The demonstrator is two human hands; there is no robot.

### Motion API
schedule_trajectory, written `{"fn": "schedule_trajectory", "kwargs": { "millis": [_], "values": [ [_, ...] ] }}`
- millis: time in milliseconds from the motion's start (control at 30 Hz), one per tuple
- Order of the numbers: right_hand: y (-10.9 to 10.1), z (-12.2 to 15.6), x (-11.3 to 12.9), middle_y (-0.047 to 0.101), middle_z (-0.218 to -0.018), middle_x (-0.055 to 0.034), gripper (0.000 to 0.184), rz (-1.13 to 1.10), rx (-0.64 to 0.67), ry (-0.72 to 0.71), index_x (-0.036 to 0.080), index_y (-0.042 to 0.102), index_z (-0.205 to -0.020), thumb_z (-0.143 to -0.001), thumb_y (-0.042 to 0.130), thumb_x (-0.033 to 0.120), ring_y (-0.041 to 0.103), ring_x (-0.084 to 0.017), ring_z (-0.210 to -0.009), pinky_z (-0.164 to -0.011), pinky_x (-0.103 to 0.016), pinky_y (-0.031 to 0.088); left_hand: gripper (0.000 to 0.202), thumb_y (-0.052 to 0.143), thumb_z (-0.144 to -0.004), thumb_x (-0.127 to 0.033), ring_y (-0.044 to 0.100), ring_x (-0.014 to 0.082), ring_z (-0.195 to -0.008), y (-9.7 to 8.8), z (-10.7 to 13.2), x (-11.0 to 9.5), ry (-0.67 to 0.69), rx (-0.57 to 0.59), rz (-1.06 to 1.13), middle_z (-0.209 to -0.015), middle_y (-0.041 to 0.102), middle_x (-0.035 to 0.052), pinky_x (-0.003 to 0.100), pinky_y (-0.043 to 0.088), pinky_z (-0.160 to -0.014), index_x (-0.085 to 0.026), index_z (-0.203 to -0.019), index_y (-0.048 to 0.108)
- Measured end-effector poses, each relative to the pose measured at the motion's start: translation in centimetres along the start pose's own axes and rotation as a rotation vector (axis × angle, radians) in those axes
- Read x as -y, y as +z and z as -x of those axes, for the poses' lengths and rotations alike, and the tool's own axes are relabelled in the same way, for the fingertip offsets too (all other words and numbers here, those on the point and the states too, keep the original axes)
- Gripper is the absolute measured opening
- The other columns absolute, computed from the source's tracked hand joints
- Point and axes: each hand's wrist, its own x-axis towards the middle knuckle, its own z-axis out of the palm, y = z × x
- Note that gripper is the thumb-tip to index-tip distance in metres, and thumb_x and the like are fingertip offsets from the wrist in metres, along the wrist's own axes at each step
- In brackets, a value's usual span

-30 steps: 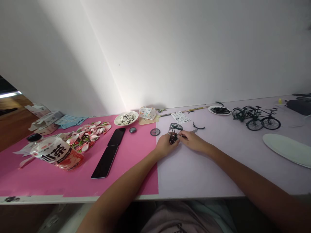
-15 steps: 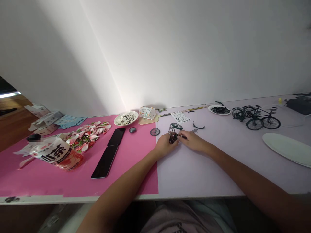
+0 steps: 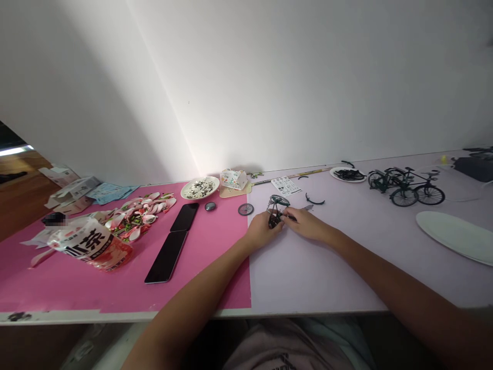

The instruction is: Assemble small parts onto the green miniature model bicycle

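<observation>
Between my hands is a partly built dark green model bicycle (image 3: 278, 201), its wheel pointing up and away from me. My left hand (image 3: 262, 229) is closed around its left side. My right hand (image 3: 303, 223) pinches at its lower right, with a thin dark piece showing by the fingers; the exact contact is hidden. A loose spoked wheel (image 3: 245, 209) lies flat to the left of my left hand. Beyond my right hand lies a curved black part (image 3: 315, 199), and a small grey pointed piece (image 3: 309, 207) sticks out beside the fingers.
Finished model bicycles (image 3: 404, 191) stand at the right, near a plate of black parts (image 3: 348, 175) and an oval white plate (image 3: 458, 236). A printed sheet (image 3: 286, 185) lies behind my hands. On the left are two phones (image 3: 166, 257), a bowl (image 3: 200, 188) and a drink bottle (image 3: 90, 244).
</observation>
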Motion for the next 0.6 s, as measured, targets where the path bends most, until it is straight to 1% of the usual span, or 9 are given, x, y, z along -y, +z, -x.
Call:
{"fn": "schedule_trajectory", "kwargs": {
  "millis": [300,500,600],
  "values": [
    [0.09,-0.18,-0.39,0.072,-0.089,-0.0047,0.026,0.002,0.001,-0.028,0.023,0.061,-0.092,-0.098,0.048,0.044,0.064,-0.022,-0.080,-0.071,-0.032,0.044,0.030,0.062,-0.087,-0.035,0.061,0.0158,-0.068,-0.06,0.01,-0.17,-0.010,0.005,-0.011,-0.081,0.070,0.0018,0.025,0.043,-0.062,-0.020,-0.112,0.067],
    [0.01,-0.07,-0.12,0.072,-0.089,-0.0045,0.025,0.011,0.003,-0.014,0.023,0.061,-0.093,-0.099,0.048,0.043,0.064,-0.022,-0.079,-0.071,-0.032,0.044,0.029,0.062,-0.088,-0.037,0.060,0.0155,-0.066,0.03,0.05,-0.05,-0.004,-0.004,-0.005,-0.078,0.069,0.0011,0.025,0.042,-0.060,-0.019,-0.110,0.067],
    [0.00,-0.04,-0.09,0.072,-0.090,-0.0041,0.024,0.004,0.000,-0.012,0.023,0.061,-0.094,-0.099,0.049,0.043,0.064,-0.022,-0.080,-0.071,-0.032,0.044,0.030,0.062,-0.088,-0.037,0.060,0.0157,-0.067,0.01,0.02,-0.03,-0.004,0.002,-0.008,-0.079,0.069,0.0013,0.025,0.043,-0.061,-0.019,-0.113,0.067]
  ]
}}
